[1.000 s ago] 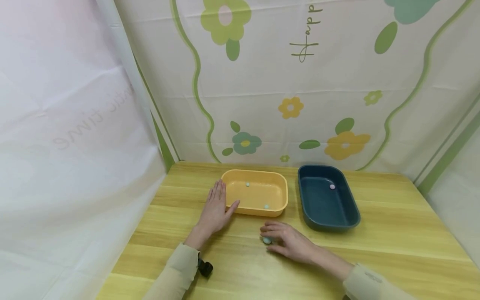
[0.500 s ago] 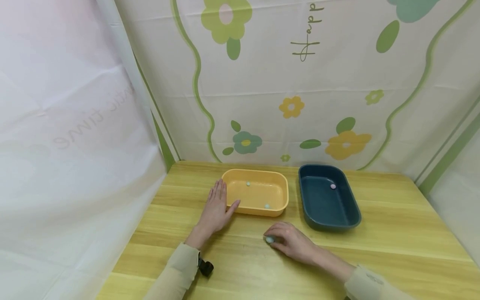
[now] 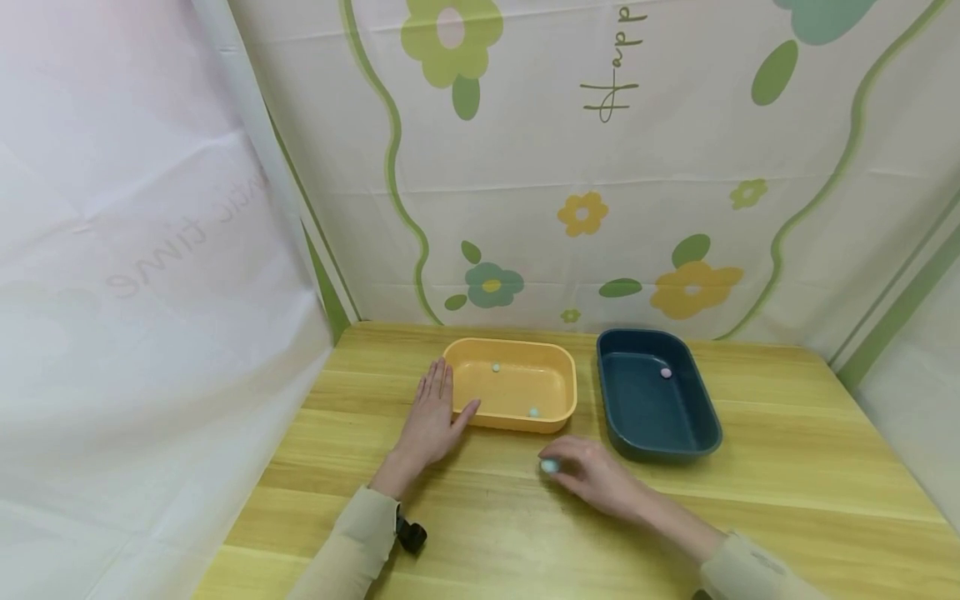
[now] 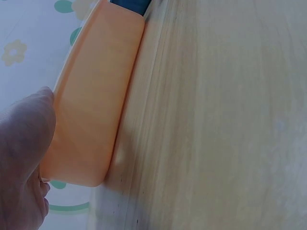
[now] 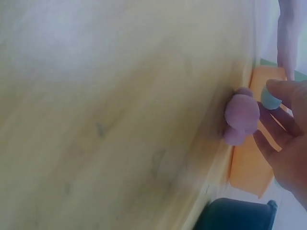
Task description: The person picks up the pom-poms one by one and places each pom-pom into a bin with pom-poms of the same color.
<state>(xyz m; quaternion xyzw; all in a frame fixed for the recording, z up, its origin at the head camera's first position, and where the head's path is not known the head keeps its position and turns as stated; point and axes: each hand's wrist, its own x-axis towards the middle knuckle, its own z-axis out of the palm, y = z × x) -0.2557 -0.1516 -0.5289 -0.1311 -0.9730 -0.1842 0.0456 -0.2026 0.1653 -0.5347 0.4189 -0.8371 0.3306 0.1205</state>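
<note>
My left hand rests against the left end of the yellow tray, fingers straight along its side and thumb at the front rim. Its thumb also shows at the rim in the left wrist view. Between thumb and fingers, my right hand pinches a small light-blue ball, just in front of the yellow tray. The right wrist view shows a pink lump of several rounded parts near those fingers; in the head view the hand hides it. Two small pale balls, one at the back, lie in the yellow tray.
Right of the yellow tray stands a dark blue tray holding a small pink ball. Both trays are on the wooden table, close to the flower-printed cloth behind. Another white cloth hangs at the left.
My right fingers have closed on the light-blue ball and moved it slightly right and away from me, toward the trays. The left hand and both trays stay put.
</note>
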